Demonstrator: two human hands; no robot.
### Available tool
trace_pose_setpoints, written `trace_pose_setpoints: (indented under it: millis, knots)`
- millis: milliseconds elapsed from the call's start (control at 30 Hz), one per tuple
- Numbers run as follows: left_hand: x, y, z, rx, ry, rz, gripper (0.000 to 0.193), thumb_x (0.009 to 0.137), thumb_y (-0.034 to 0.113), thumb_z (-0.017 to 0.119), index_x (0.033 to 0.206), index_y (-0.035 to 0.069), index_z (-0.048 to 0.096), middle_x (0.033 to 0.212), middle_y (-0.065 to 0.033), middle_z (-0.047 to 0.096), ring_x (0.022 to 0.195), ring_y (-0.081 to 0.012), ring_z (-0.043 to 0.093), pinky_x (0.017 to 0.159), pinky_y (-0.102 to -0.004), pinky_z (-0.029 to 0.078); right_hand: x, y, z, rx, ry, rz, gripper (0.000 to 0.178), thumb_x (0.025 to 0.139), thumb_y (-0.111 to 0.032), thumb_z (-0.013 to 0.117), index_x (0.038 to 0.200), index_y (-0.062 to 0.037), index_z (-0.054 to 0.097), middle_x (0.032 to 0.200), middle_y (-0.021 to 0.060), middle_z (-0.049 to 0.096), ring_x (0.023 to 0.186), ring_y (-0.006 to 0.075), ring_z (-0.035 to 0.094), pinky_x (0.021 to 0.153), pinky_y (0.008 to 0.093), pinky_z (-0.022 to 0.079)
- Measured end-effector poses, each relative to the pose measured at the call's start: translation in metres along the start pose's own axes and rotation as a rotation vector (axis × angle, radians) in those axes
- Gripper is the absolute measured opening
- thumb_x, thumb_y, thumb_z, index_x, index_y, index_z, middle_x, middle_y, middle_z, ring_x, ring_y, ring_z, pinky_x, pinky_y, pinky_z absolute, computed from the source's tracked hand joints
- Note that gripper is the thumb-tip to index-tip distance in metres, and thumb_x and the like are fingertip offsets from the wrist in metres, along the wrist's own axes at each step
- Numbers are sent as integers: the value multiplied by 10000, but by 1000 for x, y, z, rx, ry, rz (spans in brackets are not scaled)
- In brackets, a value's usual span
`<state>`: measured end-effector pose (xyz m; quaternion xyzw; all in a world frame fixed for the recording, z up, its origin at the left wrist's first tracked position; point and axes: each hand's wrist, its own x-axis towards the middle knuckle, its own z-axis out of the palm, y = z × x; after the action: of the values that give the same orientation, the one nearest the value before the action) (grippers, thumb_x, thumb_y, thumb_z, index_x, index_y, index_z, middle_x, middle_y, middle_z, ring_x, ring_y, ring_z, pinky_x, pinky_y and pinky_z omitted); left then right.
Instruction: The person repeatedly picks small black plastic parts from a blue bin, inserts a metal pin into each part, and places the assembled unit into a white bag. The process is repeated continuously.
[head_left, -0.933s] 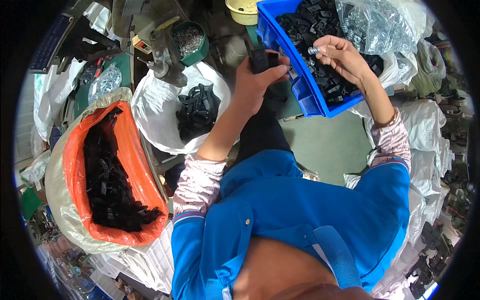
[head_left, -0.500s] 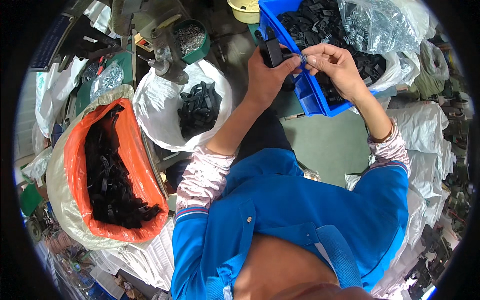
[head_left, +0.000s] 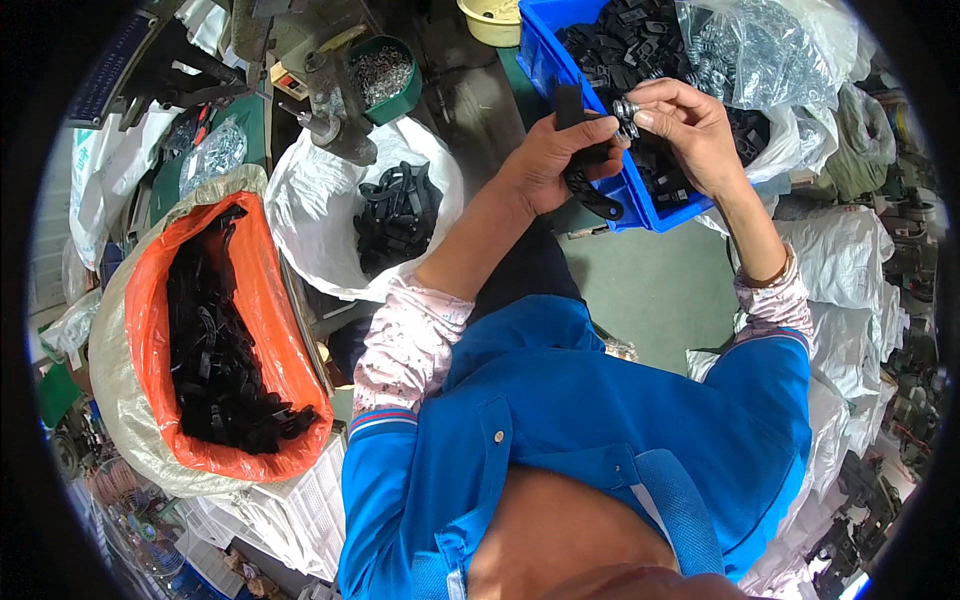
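My left hand (head_left: pixel 548 165) is closed around a black plastic part (head_left: pixel 568 108) with a straight, flat upper piece. A curved arm with a hole at its end hangs below the fingers. Between the thumb and fingertips of my right hand (head_left: pixel 692 128) is a small silvery coil spring (head_left: pixel 626 116), pinched close to my left thumb tip. Both hands are over the near left side of a blue bin (head_left: pixel 632 200) heaped with small black plastic parts (head_left: pixel 625 50). My fingers hide the middle of the held part.
A clear bag of springs (head_left: pixel 765 60) lies on the bin. To the left stand a white-lined container (head_left: pixel 305 215) of black parts, an orange-lined sack (head_left: pixel 285 350), a green tub (head_left: pixel 408 100) of small metal pieces and a machine with a spindle (head_left: pixel 325 125). A yellow basin (head_left: pixel 490 30) sits beyond.
The black part has turned in my left hand, so its curved arm now shows below. Both hands have shifted slightly right, with the spring still in my right fingertips.
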<state>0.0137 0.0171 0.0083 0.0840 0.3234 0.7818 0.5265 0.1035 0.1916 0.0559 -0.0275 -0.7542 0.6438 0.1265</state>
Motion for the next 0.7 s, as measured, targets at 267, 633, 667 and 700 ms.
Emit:
trace_pose_setpoints:
  millis: [267,633,667,700]
  knots:
    - [-5,-6,-3,166,89,326,241,793,55,714,976,35,558,878,-102,650,795,-199,651,662,-338,566,-14,-6,22,-129,40,60,224,862,-98,653,1056,14,638,857,14,621,738,43,533,722,190,455]
    - [-45,8,-21,714,269,675,333,692,77,806,974,26,636,859,-18,667,778,-73,591,729,-237,492,10,-24,58,-11,-54,-67,161,840,-4,640,1000,10,656,862,28,659,740,43,581,688,183,477]
    - [-49,9,-23,763,273,705,343,688,84,811,982,38,642,870,-17,671,777,-75,598,728,-238,496,12,-25,64,-25,-79,-103,141,836,3,641,976,8,660,858,22,658,737,40,578,682,182,475]
    - [-53,11,-25,812,278,734,352,684,91,816,990,50,648,881,-16,676,776,-77,604,726,-239,501,13,-28,67,-151,-130,-126,93,830,19,640,921,13,657,870,13,667,773,30,594,680,190,483]
